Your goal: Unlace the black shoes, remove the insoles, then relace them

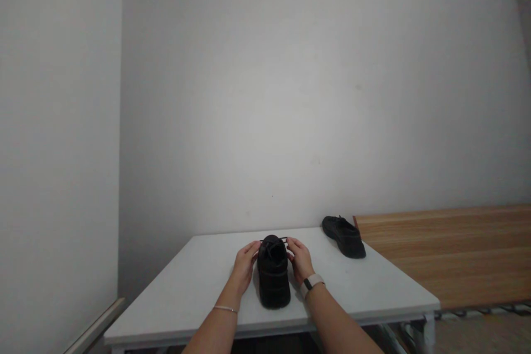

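Note:
A black lace-up shoe (274,287) stands upright on the white table, its heel toward me and its toe toward the wall. My left hand (245,264) is at the shoe's left side, fingertips pinched on a shoelace. On the other side, my right hand (299,259) pinches the shoelace (284,238), which stretches out sideways over the front of the shoe. Both hands are closed, and the laces run outward between them. A second black shoe (345,237) rests near the table's back right edge, apart from my hands.
The white table (178,287) stands against a grey wall (265,94). A wood-grain board (448,254) lies just right of the table. Another wall (58,121) rises at the left, with a pale rail (97,325) low beside the table.

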